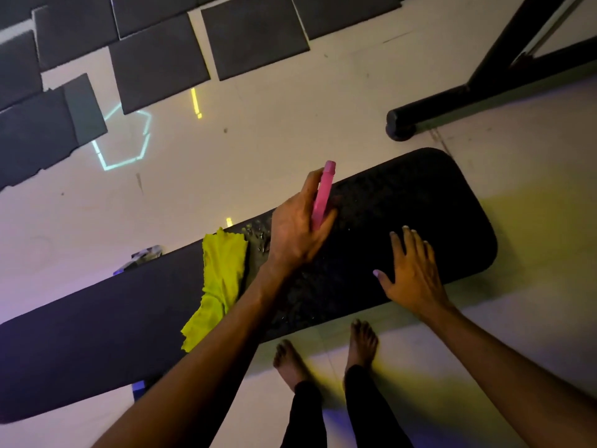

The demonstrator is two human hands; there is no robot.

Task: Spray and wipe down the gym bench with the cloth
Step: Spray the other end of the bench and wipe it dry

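Left hand (295, 236) grips the pink spray bottle (323, 195); right hand (412, 270) rests flat, empty, on the bench (420, 195); better to mist evenly before taking the cloth (219, 279).

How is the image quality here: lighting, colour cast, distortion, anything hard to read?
Head view: dim room, purple and yellow casts on the floor; wide-angle bend curves the bench; droplets glint beside the yellow cloth; left hand with the pink bottle looks slightly soft.

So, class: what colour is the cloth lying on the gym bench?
Bright yellow-green; the cloth shows clearly in the head view, draped across the bench.
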